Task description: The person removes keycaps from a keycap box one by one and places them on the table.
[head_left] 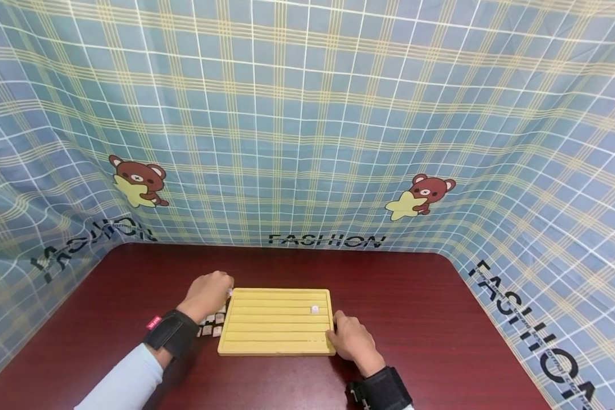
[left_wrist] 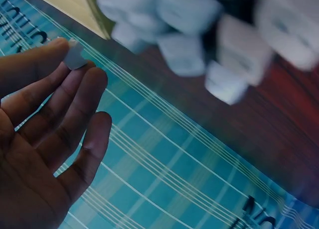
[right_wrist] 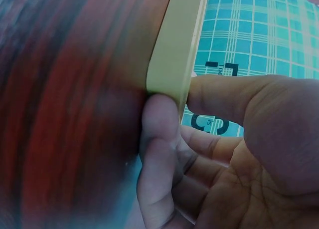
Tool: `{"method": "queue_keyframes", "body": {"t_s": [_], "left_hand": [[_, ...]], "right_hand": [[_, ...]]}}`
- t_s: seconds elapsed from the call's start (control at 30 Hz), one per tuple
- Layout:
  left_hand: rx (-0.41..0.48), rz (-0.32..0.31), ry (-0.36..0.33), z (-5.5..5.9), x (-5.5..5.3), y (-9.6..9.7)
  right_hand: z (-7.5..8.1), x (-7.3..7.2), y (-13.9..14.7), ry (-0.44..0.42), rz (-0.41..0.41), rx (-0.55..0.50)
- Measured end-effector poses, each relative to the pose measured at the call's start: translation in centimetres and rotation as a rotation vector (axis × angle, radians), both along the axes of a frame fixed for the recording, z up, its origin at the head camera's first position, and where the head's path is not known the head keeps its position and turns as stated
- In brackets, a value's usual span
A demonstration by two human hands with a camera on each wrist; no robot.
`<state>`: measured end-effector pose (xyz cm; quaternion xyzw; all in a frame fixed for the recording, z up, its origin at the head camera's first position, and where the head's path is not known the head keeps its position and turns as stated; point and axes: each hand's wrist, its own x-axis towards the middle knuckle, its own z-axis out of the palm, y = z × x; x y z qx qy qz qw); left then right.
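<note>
A shallow yellow tray (head_left: 271, 326) with raised parallel ridges lies on the dark red table. One white keycap (head_left: 315, 309) sits near its upper right. My left hand (head_left: 210, 293) is just beyond the tray's left edge; in the left wrist view its thumb and fingertips pinch a small white keycap (left_wrist: 76, 57). Below that hand, several loose pale keycaps (head_left: 217, 331) lie beside the tray, partly covered by the hand and wrist. My right hand (head_left: 353, 339) grips the tray's right edge, thumb on the upper side and fingers against the outer side wall (right_wrist: 172, 49).
The table (head_left: 420, 319) runs back to a hanging plaid cloth (head_left: 307, 142), which encloses the rear and both sides. Black straps (head_left: 176, 332) are wrapped round both wrists.
</note>
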<state>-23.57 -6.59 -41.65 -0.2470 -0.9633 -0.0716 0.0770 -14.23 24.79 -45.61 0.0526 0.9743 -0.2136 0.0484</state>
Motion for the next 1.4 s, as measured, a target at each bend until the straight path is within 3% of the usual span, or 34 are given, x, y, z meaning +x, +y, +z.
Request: {"method": "queue_keyframes", "body": {"t_s": [0.27, 0.63, 1.2, 1.4], "left_hand": [[-0.024, 0.060, -0.040, -0.3, -0.6, -2.1], [-0.046, 0.083, -0.045, -0.8, -1.0, -2.3], [-0.076, 0.064, -0.068, -2.1, -1.5, -2.8], [-0.083, 0.069, -0.073, -2.1, -1.5, -2.9]], "right_hand": [[0.0, -0.1, 0.1, -0.003, -0.001, 0.000], [0.1, -0.2, -0.1, -0.002, -0.002, 0.000], [0.1, -0.1, -0.1, -0.009, -0.009, 0.003], [0.3, 0.0, -0.1, 0.012, 0.001, 0.009]]}}
